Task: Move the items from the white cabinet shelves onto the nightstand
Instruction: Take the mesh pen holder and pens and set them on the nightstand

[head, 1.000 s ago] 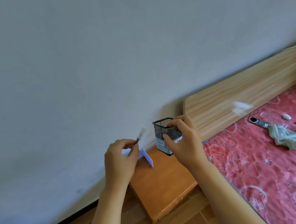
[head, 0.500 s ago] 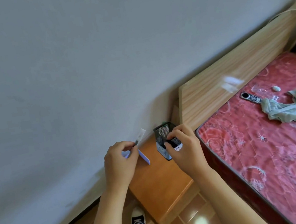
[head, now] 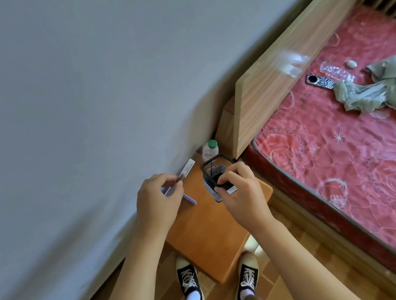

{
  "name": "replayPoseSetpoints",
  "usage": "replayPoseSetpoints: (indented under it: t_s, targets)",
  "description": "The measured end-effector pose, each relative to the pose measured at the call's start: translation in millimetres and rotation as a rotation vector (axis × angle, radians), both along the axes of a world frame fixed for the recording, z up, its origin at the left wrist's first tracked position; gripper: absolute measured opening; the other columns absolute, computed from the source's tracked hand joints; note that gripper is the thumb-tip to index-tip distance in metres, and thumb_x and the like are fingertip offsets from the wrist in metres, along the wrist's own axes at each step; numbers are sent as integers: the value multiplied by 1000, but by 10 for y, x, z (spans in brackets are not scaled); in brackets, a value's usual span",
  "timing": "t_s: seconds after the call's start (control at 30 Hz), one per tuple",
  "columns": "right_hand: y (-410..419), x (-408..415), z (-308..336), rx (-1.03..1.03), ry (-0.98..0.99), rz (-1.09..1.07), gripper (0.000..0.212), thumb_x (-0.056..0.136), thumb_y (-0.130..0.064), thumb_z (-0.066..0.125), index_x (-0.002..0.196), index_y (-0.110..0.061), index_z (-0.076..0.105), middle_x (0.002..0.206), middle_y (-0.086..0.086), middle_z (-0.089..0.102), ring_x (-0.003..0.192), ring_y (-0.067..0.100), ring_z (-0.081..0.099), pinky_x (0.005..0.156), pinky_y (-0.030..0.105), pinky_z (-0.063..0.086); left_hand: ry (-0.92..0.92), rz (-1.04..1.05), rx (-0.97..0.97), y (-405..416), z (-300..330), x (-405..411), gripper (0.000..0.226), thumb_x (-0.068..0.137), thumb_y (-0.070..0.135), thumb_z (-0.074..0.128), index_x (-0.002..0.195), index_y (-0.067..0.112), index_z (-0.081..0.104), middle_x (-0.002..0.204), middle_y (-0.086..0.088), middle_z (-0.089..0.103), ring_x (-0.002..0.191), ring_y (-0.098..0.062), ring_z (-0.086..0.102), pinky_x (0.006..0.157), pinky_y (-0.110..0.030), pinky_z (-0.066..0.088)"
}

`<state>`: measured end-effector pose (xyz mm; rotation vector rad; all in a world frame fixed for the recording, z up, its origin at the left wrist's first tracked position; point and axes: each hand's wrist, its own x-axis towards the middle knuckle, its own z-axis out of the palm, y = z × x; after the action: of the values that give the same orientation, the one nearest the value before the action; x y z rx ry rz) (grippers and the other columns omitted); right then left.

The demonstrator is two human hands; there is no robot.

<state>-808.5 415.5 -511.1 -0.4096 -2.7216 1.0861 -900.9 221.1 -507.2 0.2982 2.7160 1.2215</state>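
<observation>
In the middle of the frame, the right hand grips a black wire-mesh pen cup over the orange wooden nightstand. The left hand pinches a thin white strip and a purple card. The cup's white label is too blurry to read.

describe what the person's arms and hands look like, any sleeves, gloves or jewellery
Both forearms are bare right down to the bottom edge of the head view, with no sleeve showing. The left hand and the right hand wear no gloves, and no ring, watch or bracelet shows on the visible sides of the fingers and wrists.
</observation>
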Motion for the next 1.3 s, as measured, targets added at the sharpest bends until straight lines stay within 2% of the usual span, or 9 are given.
replayPoseSetpoints:
  t_s: [0.2, 0.27, 0.33, 0.4, 0.47, 0.73, 0.93, 1.13, 1.3]
  targets:
    - [63, -80, -498, 6, -73, 41, 17, 86, -2, 81, 97, -11, 71, 111, -1, 57, 109, 25, 55, 88, 13, 39, -86, -28, -26, 66, -414, 41, 29, 94, 21, 74, 89, 49, 66, 93, 23, 65, 94, -4, 62, 80, -22, 54]
    - [96, -113, -651, 6, -94, 61, 17, 87, -2, 81, 96, -11, 71, 112, -1, 56, 109, 25, 54, 86, 13, 38, -86, -16, -32, 81, -527, 65, 43, 93, 17, 75, 82, 56, 60, 89, 29, 60, 92, 4, 60, 77, -10, 45]
    - [119, -144, -799, 6, -102, 80, 17, 87, -2, 81, 96, -11, 71, 111, -2, 55, 108, 23, 53, 85, 11, 37, -113, -10, -39, 82, -662, 102, 32, 94, 17, 74, 88, 48, 69, 89, 30, 59, 94, 14, 57, 74, -5, 43]
    - [135, -152, -951, 7, -111, 94, 17, 87, -2, 81, 96, -11, 71, 111, -3, 55, 108, 20, 51, 84, 9, 37, -154, 5, -45, 72, -877, 138, 14, 95, 21, 72, 98, 35, 76, 92, 25, 65, 97, 9, 60, 82, -14, 51]
    - [136, -151, -1117, 11, -121, 121, 17, 87, -2, 81, 97, -11, 71, 112, -3, 55, 110, 18, 50, 85, 8, 36, -180, 24, -35, 73, -1095, 171, 13, 95, 23, 72, 102, 32, 77, 96, 20, 69, 98, -1, 63, 86, -25, 54]
    - [180, -167, -1962, 69, -101, 188, 14, 88, -4, 80, 97, -11, 72, 114, 1, 56, 110, 19, 49, 86, 21, 40, -118, 88, -105, 167, -1743, 169, 14, 95, 21, 73, 108, 21, 78, 99, 8, 72, 96, -9, 62, 76, -15, 46]
    - [265, -254, -2623, 69, -33, 167, 14, 88, -4, 81, 97, -8, 72, 112, 5, 57, 106, 23, 52, 84, 28, 44, -11, 59, -134, 187, -2246, 92, 15, 95, 23, 71, 107, 17, 79, 100, 5, 75, 97, -14, 64, 78, -35, 57]
    - [297, -341, -3108, 89, 90, 199, 11, 89, -1, 79, 95, -5, 72, 113, 12, 59, 107, 27, 52, 86, 33, 48, 204, -72, -204, 228, -2593, 23, 13, 94, 19, 70, 101, 11, 77, 92, -1, 72, 87, -12, 55, 72, -24, 42]
    - [319, -383, -3360, 71, 116, 196, 6, 93, -3, 77, 96, -2, 72, 113, 15, 59, 106, 30, 53, 88, 28, 42, 312, -93, -228, 186, -2789, -32, 10, 92, 15, 72, 99, 8, 77, 91, -4, 73, 86, -21, 59, 71, -34, 49]
